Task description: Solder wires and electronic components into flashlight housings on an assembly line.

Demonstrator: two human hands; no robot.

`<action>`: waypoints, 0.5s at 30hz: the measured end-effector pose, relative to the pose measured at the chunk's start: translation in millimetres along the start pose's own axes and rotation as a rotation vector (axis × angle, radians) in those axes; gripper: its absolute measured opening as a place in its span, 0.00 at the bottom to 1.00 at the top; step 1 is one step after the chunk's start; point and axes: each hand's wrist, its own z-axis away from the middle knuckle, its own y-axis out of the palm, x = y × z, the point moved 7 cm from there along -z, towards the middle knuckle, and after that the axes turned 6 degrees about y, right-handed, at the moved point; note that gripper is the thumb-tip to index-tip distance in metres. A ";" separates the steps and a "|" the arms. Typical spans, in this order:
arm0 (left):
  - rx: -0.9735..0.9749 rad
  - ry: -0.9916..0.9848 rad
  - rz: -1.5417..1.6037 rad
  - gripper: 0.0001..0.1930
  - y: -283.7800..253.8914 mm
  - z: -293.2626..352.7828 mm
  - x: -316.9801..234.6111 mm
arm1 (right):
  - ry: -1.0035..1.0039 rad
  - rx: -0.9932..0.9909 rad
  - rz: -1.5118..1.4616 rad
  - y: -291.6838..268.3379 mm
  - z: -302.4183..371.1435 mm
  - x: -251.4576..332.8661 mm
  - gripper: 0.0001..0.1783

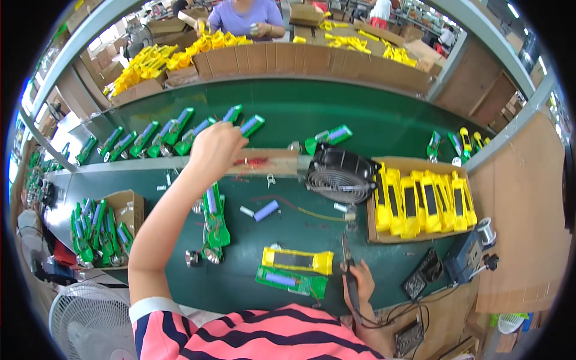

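Observation:
My left hand [217,149] reaches forward to the row of green plastic housings [191,137] with blue cylindrical batteries. Its fingers are curled closed beside one green housing [252,125]; what they pinch, if anything, is hidden. My right hand [360,284] grips a soldering iron [350,270], tip pointing away from me, cord trailing below. Just left of the iron lies a yellow casing [323,262] with a dark panel. Nearer me rests an open green housing [312,285] with a blue battery inside. Further left, more green housings [217,225] lie beside a round metallic part [192,258].
A black fan [341,174] stands beside a carton of yellow casings [420,204]. At right are a blue soldering station [465,258] and a solder spool [486,231]. A left carton [135,210] holds green housings. A loose blue battery [266,210] lies mid-table. Across the belt [360,102], a person [246,21] works.

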 end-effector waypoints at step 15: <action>0.331 -0.663 -0.092 0.20 217.2 -9.3 153.0 | 0.720 0.235 -0.197 31.7 39.6 -61.5 0.15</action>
